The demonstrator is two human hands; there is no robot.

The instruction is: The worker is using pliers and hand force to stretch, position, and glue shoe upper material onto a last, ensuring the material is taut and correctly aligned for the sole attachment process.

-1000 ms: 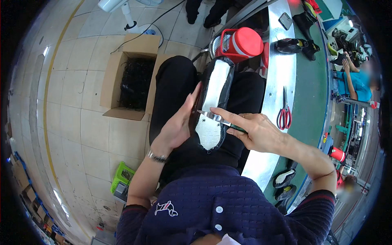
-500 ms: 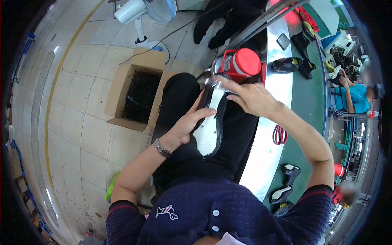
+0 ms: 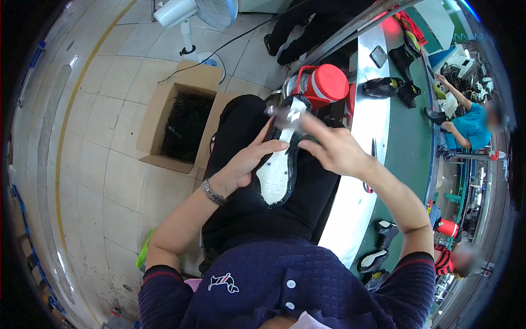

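Observation:
A black shoe (image 3: 274, 178) lies sole-up across my lap, its white underside facing me and its toe end near my knees. My left hand (image 3: 249, 162) is closed around the shoe's left side, with the thumb pressed on the white underside. My right hand (image 3: 339, 151) is over the far half of the shoe, fingers closed on a grey metal tool (image 3: 282, 116). Motion smears that tool, so its exact kind is hard to make out. It overlaps the shoe's far part and hides some of it.
An open cardboard box (image 3: 153, 131) with black scraps sits on the floor at left, near a fan (image 3: 216, 12). Beyond my knees stands a red-lidded jug (image 3: 329, 83). The metal-edged bench (image 3: 350, 214) at right holds several shoes (image 3: 381, 88) and a phone (image 3: 378, 56).
My right hand has moved slightly nearer to me, and the metal tool now shows over the shoe, uncovering its far tip. My left hand keeps its hold.

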